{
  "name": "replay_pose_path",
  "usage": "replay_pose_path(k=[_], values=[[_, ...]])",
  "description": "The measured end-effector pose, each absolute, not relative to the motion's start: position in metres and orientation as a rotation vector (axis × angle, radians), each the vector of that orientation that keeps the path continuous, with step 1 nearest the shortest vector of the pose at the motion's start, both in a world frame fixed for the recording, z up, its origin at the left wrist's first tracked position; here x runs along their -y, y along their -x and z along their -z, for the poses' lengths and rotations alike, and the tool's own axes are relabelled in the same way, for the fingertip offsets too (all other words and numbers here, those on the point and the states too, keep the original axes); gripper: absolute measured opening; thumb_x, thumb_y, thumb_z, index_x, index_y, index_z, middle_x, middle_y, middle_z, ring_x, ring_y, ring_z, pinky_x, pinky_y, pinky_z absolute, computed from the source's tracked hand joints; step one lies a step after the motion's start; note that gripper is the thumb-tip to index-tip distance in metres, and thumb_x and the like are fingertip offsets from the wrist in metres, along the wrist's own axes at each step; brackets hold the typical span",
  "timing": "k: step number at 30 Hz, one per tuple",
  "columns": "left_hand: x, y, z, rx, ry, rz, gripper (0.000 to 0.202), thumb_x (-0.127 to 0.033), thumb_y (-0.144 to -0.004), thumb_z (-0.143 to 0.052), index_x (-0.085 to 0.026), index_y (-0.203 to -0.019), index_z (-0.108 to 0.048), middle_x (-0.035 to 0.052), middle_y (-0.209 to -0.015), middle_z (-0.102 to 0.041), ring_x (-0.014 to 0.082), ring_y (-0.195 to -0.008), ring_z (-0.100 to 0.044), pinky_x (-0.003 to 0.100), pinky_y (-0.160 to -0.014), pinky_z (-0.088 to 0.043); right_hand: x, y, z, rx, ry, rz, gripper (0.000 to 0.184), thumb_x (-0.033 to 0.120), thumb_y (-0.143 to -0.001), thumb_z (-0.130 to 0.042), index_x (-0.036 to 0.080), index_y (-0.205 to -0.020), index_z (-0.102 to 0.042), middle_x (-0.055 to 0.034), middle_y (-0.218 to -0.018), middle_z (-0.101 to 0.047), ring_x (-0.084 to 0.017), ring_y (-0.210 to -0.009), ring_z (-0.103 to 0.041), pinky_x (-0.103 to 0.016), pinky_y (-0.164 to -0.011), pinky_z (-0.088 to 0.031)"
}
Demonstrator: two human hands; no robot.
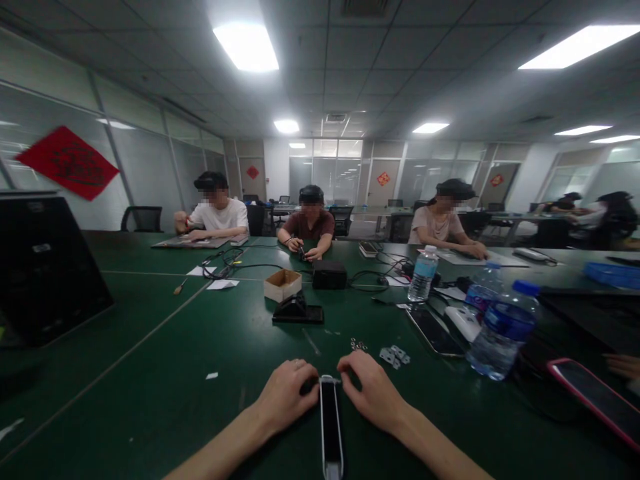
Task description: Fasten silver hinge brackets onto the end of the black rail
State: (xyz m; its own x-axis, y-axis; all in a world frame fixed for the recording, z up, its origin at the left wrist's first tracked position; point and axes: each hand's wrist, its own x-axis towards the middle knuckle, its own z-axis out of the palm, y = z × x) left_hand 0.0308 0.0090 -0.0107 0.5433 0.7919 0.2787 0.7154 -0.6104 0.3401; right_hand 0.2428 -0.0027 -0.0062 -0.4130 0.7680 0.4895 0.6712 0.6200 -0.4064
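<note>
A long, narrow bar (331, 427) with a dark face and a pale rim lies on the green table, pointing away from me. At its far end, my left hand (290, 389) is closed from the left, thumb and fingers curled together at the bar's corner. My right hand (371, 387) is closed the same way at the opposite corner. Something small and thin seems to lie between the fingertips across that end, too small to name. Just beyond my right hand are several small metal rings (358, 345) and several flat grey metal plates (395, 357).
Ahead stand a small open box (283, 285) and a black stand (299, 311). To the right are water bottles (505, 331), a phone (434, 331) and a red-edged phone (600, 400). A black monitor (47, 267) is at left. Three people sit across the table.
</note>
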Motion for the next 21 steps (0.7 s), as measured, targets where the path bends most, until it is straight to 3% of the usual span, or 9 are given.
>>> replay_pose_path(k=[13,21], values=[[-0.007,-0.027,0.016,-1.256,-2.648,-0.628,0.016,-0.022,-0.09,-0.053,-0.021,-0.099,-0.066,0.0042,-0.092,-0.066,0.0202,-0.084,-0.059,0.031,-0.076,-0.045,0.009,-0.233,0.019,2.226,0.925,-0.13,0.016,0.01,-0.089,-0.044,0.018,-0.094,-0.056,-0.0063,-0.086,-0.063,-0.019,-0.079,-0.056,-0.032,-0.07,-0.046],[0.001,-0.026,0.008,-1.206,-2.618,-0.803,0.028,-0.019,-0.084,-0.055,-0.02,-0.112,-0.057,0.0075,-0.106,-0.063,0.0251,-0.096,-0.057,0.04,-0.087,-0.042,0.012,-0.232,0.014,2.215,0.837,-0.071,0.015,0.013,-0.092,-0.042,0.019,-0.095,-0.056,-0.0059,-0.085,-0.064,-0.019,-0.078,-0.055,-0.032,-0.068,-0.044]])
